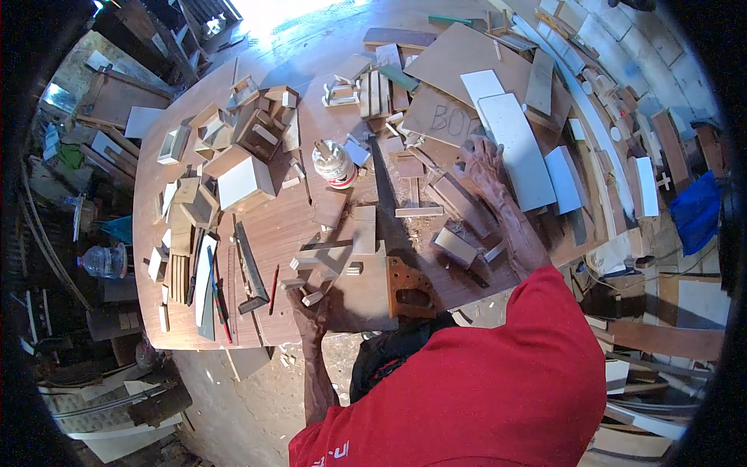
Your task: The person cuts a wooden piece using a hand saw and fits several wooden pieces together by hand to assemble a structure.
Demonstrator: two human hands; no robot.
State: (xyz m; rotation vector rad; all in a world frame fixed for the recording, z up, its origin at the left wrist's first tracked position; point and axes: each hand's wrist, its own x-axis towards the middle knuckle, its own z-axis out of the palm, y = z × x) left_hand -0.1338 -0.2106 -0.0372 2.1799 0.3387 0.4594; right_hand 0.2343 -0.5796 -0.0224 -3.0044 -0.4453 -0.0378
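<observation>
My left hand [310, 311] grips a small wooden assembly [313, 282] with short blocks at the near edge of the table, its fingertips partly hidden by the pieces. My right hand [482, 162] reaches over loose offcuts, fingers apart and slightly bent, beside a long white board [517, 156] and a brown panel [436, 117]; contact is hard to tell. A handsaw [408, 288] with a wooden handle lies between my hands. A white glue tub [334, 163] with a stick in it stands on the brown tabletop [179, 311].
Small wooden boxes [244, 180] cluster at the left, with pencils and rulers [220, 303]. Stacked boards [541, 82] cover the back right. Planks lean along the right wall [646, 54]. A blue sheet [695, 214] hangs at far right. Scrap and a water jug [105, 261] sit beyond the left edge.
</observation>
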